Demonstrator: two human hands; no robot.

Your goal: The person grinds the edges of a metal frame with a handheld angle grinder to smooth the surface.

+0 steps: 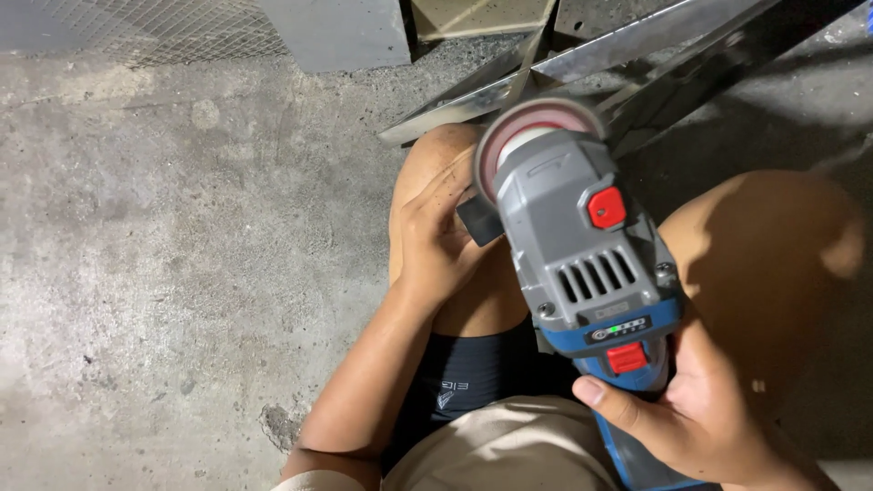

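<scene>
Grey-and-blue plastic housing identifies the cordless angle grinder (582,264), seen from above at the centre of the view, its head pointing toward 12 o'clock and its blue grip running down toward 5 o'clock. The right hand (700,418) is closed around that grip, thumb laid across the body just below a red slide switch; this carries the tool's weight at the rear and keeps the switch within reach of the thumb. The left hand (441,232) lies at 9 o'clock of the head, fingers curled onto a small black part (479,221) at the side of the gear case (whether this is a wrench, a stub handle or a guard edge cannot be told). Steadying the head from the side holds the round reddish disc (532,127) away from the body. The disc sits at the 12 o'clock end, over the person's left knee (436,150), with the right knee (773,236) at 3 o'clock, so the tool is supported between the legs of a crouching person. Bright angled metal bars (591,59) lie on the rough grey concrete floor (182,255) at 12 to 1 o'clock, just beyond the disc.
</scene>
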